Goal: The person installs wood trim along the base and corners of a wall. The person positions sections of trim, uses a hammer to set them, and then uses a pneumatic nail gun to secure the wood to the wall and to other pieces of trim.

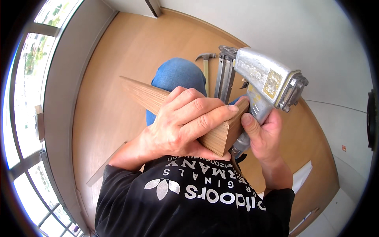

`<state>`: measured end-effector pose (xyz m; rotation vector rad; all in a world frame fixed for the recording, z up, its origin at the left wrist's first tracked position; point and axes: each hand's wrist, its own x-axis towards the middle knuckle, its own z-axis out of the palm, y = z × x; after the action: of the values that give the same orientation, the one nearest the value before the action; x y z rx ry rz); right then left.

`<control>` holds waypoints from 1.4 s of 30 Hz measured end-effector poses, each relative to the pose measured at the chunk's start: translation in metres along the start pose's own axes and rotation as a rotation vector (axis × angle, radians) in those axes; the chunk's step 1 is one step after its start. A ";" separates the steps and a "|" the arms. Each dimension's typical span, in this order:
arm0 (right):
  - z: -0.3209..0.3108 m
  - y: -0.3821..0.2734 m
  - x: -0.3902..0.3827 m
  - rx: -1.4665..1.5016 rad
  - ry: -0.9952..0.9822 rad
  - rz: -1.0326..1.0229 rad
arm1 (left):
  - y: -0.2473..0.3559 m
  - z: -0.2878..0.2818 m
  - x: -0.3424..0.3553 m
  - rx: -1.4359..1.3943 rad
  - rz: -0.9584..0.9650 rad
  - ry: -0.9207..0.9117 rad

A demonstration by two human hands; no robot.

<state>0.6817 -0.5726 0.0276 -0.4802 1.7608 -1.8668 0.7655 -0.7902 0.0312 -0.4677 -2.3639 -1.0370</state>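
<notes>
A long wood-grain strip of trim (144, 94) lies slantwise across my lap, its near end close to my chest and its far end pointing to the upper left. My left hand (183, 120) is closed over the near part, fingers across the top face. My right hand (265, 136) grips the handle of a silver nail gun (254, 67), its thumb at the cut end of the trim. The nail gun's long magazine points away from me, beside my knee. Most of the right hand's fingers are hidden behind the handle and trim.
A claw hammer (205, 65) lies on the wood-look floor (118, 47) beyond my knee (177, 73). A thin pale strip (104, 166) is on the floor at the left. A white sheet-like piece (302, 175) lies at the right. Windows line the left; a white wall (316, 35) stands at the right.
</notes>
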 end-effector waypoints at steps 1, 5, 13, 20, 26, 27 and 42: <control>0.003 -0.003 0.001 -0.001 0.005 0.005 | 0.000 -0.004 0.001 -0.007 -0.002 -0.002; 0.008 -0.006 0.004 -0.021 0.006 0.012 | 0.000 -0.010 0.000 0.022 -0.011 -0.012; 0.001 -0.003 0.006 -0.032 0.014 0.025 | -0.002 -0.001 -0.001 0.038 0.006 0.015; 0.012 -0.010 0.009 -0.066 0.034 0.029 | -0.004 -0.007 -0.002 0.046 0.015 0.058; 0.003 -0.006 0.006 -0.063 0.022 0.012 | -0.002 0.004 -0.002 0.051 0.016 0.064; 0.004 -0.007 0.006 -0.068 0.019 0.006 | -0.002 0.004 -0.002 0.051 0.008 0.062; -0.020 0.014 0.005 0.060 0.015 0.138 | -0.013 -0.053 -0.009 0.200 -0.081 -0.073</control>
<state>0.6678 -0.5598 0.0116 -0.3149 1.6972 -1.8250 0.7830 -0.8394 0.0490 -0.3430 -2.5379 -0.8186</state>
